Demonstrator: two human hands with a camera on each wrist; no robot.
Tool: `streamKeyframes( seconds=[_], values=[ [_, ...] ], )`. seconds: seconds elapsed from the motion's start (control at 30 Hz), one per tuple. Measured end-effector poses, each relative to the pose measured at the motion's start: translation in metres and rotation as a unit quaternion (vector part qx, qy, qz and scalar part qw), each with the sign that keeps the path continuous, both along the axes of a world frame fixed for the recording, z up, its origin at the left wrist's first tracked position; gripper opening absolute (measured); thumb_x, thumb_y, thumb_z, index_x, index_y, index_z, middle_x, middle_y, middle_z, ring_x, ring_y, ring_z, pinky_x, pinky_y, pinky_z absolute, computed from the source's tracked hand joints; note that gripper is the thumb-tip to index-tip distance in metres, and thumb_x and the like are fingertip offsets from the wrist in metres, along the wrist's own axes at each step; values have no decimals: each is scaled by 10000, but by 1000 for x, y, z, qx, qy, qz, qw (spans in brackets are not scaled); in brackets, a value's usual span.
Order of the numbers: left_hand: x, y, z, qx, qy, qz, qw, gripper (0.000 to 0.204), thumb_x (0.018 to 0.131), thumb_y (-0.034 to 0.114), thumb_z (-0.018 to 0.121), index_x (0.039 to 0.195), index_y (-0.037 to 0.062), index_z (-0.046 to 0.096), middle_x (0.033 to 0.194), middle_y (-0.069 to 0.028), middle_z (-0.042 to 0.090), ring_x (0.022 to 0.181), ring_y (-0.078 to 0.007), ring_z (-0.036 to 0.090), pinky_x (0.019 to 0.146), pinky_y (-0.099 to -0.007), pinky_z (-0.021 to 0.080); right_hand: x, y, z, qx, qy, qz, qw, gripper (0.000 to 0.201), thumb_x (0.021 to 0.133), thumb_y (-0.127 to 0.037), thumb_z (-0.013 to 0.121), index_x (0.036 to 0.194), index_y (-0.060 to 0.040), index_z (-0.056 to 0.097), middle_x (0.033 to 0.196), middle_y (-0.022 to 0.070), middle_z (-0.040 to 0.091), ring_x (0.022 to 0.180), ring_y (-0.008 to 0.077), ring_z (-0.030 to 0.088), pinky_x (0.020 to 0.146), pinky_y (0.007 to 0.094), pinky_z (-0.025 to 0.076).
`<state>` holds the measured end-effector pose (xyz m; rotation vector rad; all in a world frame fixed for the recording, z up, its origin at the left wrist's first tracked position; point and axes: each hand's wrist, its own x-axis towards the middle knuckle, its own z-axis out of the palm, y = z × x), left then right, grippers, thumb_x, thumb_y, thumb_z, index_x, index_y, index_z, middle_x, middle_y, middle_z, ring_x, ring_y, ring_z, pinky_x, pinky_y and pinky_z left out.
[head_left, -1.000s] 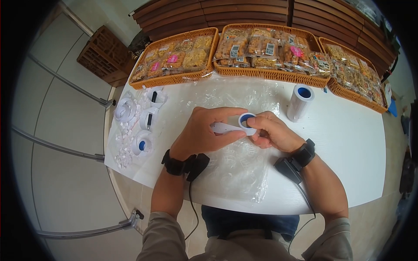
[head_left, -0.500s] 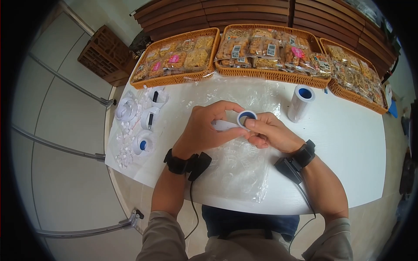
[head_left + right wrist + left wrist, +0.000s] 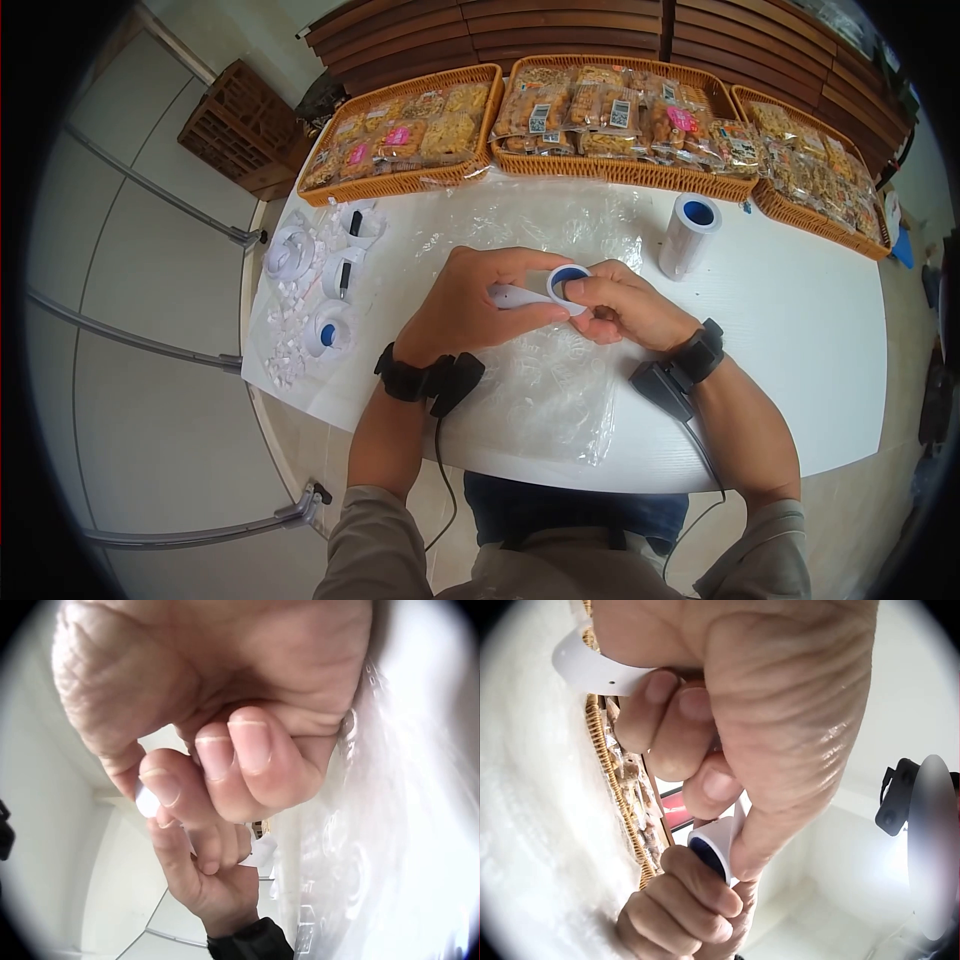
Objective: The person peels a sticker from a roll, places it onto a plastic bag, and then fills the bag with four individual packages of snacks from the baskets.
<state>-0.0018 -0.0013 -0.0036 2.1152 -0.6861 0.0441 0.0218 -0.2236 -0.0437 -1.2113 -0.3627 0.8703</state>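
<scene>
Above the middle of the table, both hands hold a small roll of white tape (image 3: 568,273) with a blue core. My right hand (image 3: 640,305) grips its right side, the thumb set at the core's opening and the other fingers curled underneath. From the left, my left hand (image 3: 455,305) pinches the roll between thumb and forefinger. A white strip (image 3: 516,296) runs from the roll into the left palm. In the left wrist view, a loop of the strip (image 3: 604,673) comes out past the curled fingers. The right wrist view shows just a white bit of the roll (image 3: 147,802).
Clear plastic film (image 3: 540,400) lies under the hands. A larger roll with a blue core (image 3: 690,245) stands at the right. On the left are white paper scraps (image 3: 285,355) and coiled strips (image 3: 288,252). Wicker baskets (image 3: 400,182) of bagged snacks line the back.
The left thumb and forefinger spread a little wider on the roll half a second ago, then closed in again. The roll tilted slightly between the hands, and the right hand barely moved.
</scene>
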Motion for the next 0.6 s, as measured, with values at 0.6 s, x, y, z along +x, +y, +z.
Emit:
streamKeyframes(
  seconds=[0.6],
  values=[
    [-1,4,5,8,52,-6,999,423,677,96,898,1061,72,722,638,43,604,556,-14,456,538,-201,315,1,-2,0,-1,-8,11,1000,445,944,-398,606,618,-102,542,527,-30,417,465,54,337,447,237,236]
  ],
)
